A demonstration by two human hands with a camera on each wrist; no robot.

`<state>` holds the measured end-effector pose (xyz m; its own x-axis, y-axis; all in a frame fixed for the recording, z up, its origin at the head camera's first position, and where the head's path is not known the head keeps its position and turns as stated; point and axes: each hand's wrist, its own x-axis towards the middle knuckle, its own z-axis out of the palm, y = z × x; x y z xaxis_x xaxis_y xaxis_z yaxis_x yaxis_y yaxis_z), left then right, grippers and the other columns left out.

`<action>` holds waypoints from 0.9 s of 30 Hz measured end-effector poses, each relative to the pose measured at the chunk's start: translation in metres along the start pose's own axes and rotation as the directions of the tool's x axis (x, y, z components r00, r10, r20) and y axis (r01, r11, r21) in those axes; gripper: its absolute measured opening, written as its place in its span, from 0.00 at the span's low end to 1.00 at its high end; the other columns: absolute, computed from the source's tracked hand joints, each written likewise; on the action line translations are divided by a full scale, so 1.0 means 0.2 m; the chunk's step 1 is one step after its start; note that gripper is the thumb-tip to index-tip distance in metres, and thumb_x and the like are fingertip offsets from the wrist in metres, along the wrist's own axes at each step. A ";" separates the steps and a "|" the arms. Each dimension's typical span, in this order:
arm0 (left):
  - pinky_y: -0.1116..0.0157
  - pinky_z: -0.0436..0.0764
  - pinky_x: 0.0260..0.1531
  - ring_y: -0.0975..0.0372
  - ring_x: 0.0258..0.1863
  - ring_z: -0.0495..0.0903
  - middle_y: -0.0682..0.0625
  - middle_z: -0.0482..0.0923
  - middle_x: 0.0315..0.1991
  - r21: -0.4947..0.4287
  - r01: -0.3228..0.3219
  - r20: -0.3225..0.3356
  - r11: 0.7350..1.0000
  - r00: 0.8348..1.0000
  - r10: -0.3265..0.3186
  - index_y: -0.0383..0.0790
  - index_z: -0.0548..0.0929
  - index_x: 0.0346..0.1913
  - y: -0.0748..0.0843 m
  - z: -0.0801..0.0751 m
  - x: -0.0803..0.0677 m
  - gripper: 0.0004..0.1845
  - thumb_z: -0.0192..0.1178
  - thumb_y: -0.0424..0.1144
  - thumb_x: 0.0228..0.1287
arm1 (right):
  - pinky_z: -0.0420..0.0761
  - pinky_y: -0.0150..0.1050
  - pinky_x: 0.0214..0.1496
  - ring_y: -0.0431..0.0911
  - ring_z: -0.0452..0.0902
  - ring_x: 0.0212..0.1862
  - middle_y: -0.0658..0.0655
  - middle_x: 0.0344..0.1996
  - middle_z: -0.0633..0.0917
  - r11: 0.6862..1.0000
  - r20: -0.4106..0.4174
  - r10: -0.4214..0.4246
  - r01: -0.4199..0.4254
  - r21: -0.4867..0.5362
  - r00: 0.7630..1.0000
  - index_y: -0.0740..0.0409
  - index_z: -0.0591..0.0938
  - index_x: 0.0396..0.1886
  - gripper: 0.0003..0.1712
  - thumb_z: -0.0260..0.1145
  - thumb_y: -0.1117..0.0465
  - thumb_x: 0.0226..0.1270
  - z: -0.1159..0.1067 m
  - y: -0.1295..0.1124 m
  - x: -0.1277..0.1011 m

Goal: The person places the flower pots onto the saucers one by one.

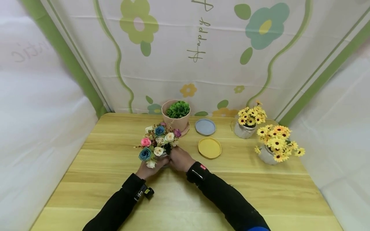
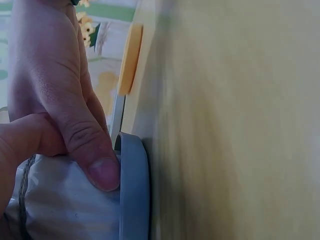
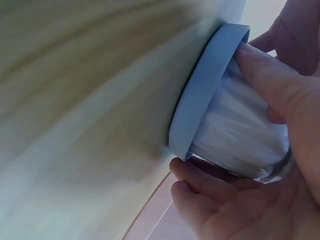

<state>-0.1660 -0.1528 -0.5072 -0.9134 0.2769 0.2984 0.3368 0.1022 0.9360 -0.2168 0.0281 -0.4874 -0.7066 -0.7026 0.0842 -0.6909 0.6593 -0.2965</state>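
Both hands hold a white wrapped flower pot bearing a bunch of artificial roses in blue, cream, pink and purple. My left hand grips it from the left, partly covered by blooms in the head view. From the right, my right hand grips it too, with its thumb pressed low on the wrapping beside the saucer rim. A dark twine circles the pot. Its base sits inside a blue-grey saucer on the wooden table. The head view mostly hides pot and saucer behind the hands.
Just behind the roses stands a pink pot with a green plant on a pink saucer. A light blue saucer and a yellow saucer lie right of it. Two pots of yellow daisies stand farther right.
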 end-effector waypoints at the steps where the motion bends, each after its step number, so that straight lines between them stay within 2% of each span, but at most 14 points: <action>1: 0.79 0.69 0.69 0.71 0.70 0.72 0.41 0.76 0.70 0.181 0.004 -0.069 0.984 0.998 0.009 0.25 0.63 0.77 0.00 -0.01 0.01 0.39 0.70 0.30 0.68 | 0.89 0.42 0.52 0.49 0.87 0.47 0.58 0.46 0.89 1.000 0.004 -0.001 0.001 -0.007 1.000 0.57 0.86 0.24 0.09 0.74 0.63 0.63 0.00 0.00 0.02; 2: 0.77 0.70 0.69 0.64 0.70 0.73 0.37 0.76 0.70 0.227 0.033 -0.098 0.973 0.995 -0.011 0.27 0.65 0.77 0.00 -0.01 0.01 0.40 0.71 0.30 0.66 | 0.89 0.42 0.51 0.49 0.87 0.48 0.58 0.46 0.89 1.000 0.009 0.002 -0.002 -0.007 1.000 0.57 0.86 0.26 0.08 0.74 0.62 0.65 0.00 -0.01 0.03; 4: 0.71 0.72 0.70 0.50 0.71 0.74 0.34 0.75 0.70 0.259 0.076 -0.120 0.963 0.992 -0.046 0.28 0.65 0.77 0.00 -0.03 0.02 0.41 0.72 0.29 0.64 | 0.90 0.42 0.50 0.50 0.88 0.47 0.59 0.46 0.90 1.000 0.017 0.009 -0.009 -0.001 1.000 0.58 0.85 0.26 0.09 0.74 0.62 0.67 0.00 -0.02 0.06; 7: 0.60 0.76 0.73 0.40 0.71 0.73 0.32 0.74 0.71 0.247 0.120 -0.114 0.962 0.989 -0.094 0.27 0.64 0.77 0.00 -0.07 0.04 0.40 0.70 0.28 0.65 | 0.89 0.42 0.49 0.51 0.89 0.47 0.60 0.43 0.90 1.000 0.021 0.010 -0.009 -0.024 1.000 0.57 0.82 0.23 0.13 0.73 0.63 0.68 0.00 -0.03 0.11; 9: 0.53 0.75 0.75 0.39 0.73 0.71 0.32 0.72 0.73 0.235 0.153 -0.107 0.960 0.986 -0.131 0.28 0.62 0.79 -0.01 -0.10 0.06 0.41 0.69 0.29 0.67 | 0.89 0.42 0.49 0.51 0.89 0.46 0.60 0.41 0.90 0.999 0.029 0.015 -0.013 -0.039 0.999 0.56 0.79 0.19 0.17 0.73 0.63 0.67 -0.01 -0.03 0.15; 11: 0.48 0.73 0.76 0.39 0.74 0.70 0.32 0.70 0.75 0.229 0.196 -0.106 0.954 0.979 -0.176 0.29 0.61 0.80 -0.01 -0.13 0.07 0.42 0.68 0.32 0.68 | 0.89 0.42 0.49 0.51 0.88 0.46 0.60 0.40 0.90 0.999 0.037 0.023 -0.022 -0.044 0.999 0.57 0.79 0.19 0.17 0.72 0.64 0.68 -0.01 -0.03 0.18; 14: 0.44 0.71 0.77 0.40 0.76 0.68 0.33 0.67 0.77 0.237 0.245 -0.105 0.940 0.968 -0.226 0.30 0.59 0.81 -0.03 -0.17 0.10 0.43 0.68 0.36 0.69 | 0.89 0.43 0.54 0.52 0.87 0.52 0.61 0.48 0.89 0.999 0.050 0.049 -0.048 -0.017 0.998 0.60 0.84 0.28 0.10 0.70 0.63 0.72 -0.01 -0.03 0.23; 17: 0.43 0.70 0.77 0.40 0.76 0.68 0.32 0.67 0.76 0.228 0.253 -0.098 0.940 0.967 -0.236 0.29 0.59 0.81 -0.05 -0.20 0.13 0.42 0.67 0.35 0.69 | 0.87 0.45 0.61 0.54 0.85 0.59 0.62 0.56 0.87 0.997 0.069 0.076 -0.077 0.012 0.995 0.61 0.87 0.40 0.06 0.67 0.63 0.76 -0.01 -0.04 0.27; 18: 0.43 0.70 0.77 0.40 0.75 0.68 0.32 0.68 0.76 0.232 0.262 -0.100 0.937 0.964 -0.245 0.29 0.60 0.80 -0.05 -0.21 0.14 0.42 0.67 0.36 0.69 | 0.86 0.45 0.62 0.54 0.84 0.61 0.62 0.57 0.86 0.997 0.071 0.080 -0.082 0.012 0.994 0.61 0.86 0.41 0.06 0.67 0.62 0.76 0.00 -0.04 0.29; 22: 0.45 0.71 0.77 0.41 0.74 0.70 0.32 0.69 0.75 0.272 0.301 -0.109 0.914 0.953 -0.281 0.28 0.62 0.79 -0.05 -0.25 0.16 0.41 0.67 0.39 0.68 | 0.87 0.41 0.54 0.51 0.86 0.54 0.60 0.50 0.88 0.996 0.086 0.089 -0.088 -0.011 0.992 0.57 0.82 0.28 0.13 0.67 0.62 0.76 0.00 -0.04 0.35; 24: 0.46 0.72 0.76 0.41 0.73 0.71 0.32 0.70 0.74 0.307 0.303 -0.114 0.902 0.953 -0.281 0.27 0.64 0.77 -0.06 -0.27 0.17 0.40 0.67 0.40 0.68 | 0.85 0.39 0.48 0.50 0.87 0.51 0.60 0.48 0.88 0.994 0.098 0.111 -0.110 -0.018 0.989 0.55 0.79 0.25 0.16 0.68 0.61 0.76 0.00 -0.04 0.37; 27: 0.46 0.73 0.75 0.41 0.72 0.72 0.32 0.71 0.73 0.316 0.288 -0.113 0.904 0.957 -0.265 0.28 0.65 0.77 -0.06 -0.28 0.20 0.39 0.67 0.40 0.68 | 0.81 0.37 0.44 0.49 0.86 0.50 0.58 0.46 0.87 0.988 0.103 0.153 -0.153 -0.012 0.983 0.53 0.76 0.24 0.17 0.69 0.60 0.76 0.00 -0.04 0.41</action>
<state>-0.2197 -0.1973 -0.4964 -0.9898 0.1296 0.0586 0.1138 0.4742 0.8731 -0.2683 -0.0346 -0.4775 -0.7847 -0.6169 -0.0606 -0.5764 0.7622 -0.2945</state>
